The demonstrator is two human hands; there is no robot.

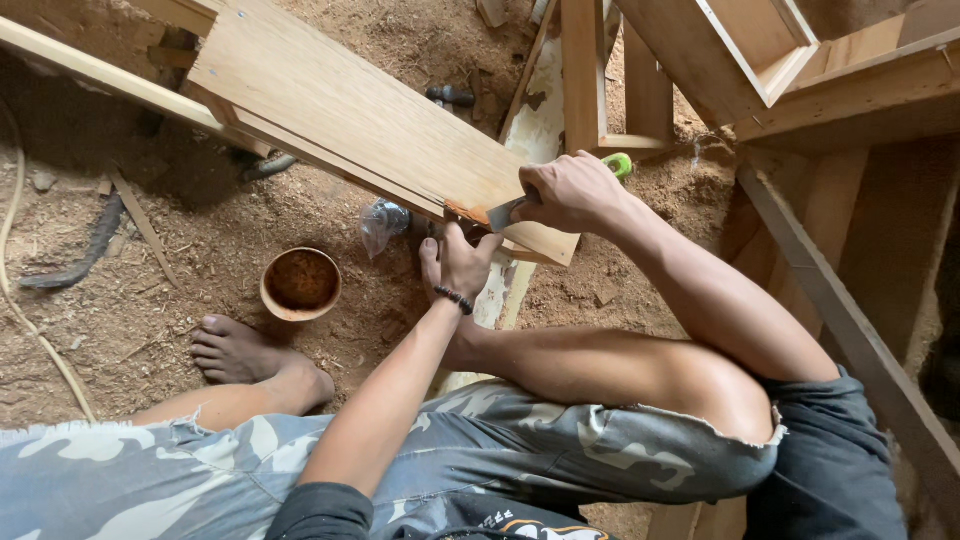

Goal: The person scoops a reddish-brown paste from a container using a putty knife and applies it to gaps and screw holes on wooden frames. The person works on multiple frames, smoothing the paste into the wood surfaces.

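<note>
A long wooden panel [340, 110] slants from the upper left down to the middle of the head view. My right hand [568, 190] grips a putty knife [505, 212] with a green handle end and presses its blade on an orange-brown patch at the panel's near corner. Below that corner, my left hand [458, 262] reaches up with a dark bead bracelet on the wrist, fingers against the panel's underside edge. I sit on the ground with bare legs and camouflage shorts.
A small round bowl [300, 284] of reddish-brown paste sits on the sawdust floor near my left foot [245, 355]. A crumpled clear plastic bag [383, 222] lies under the panel. Wooden frames and beams [830, 290] crowd the right side and top.
</note>
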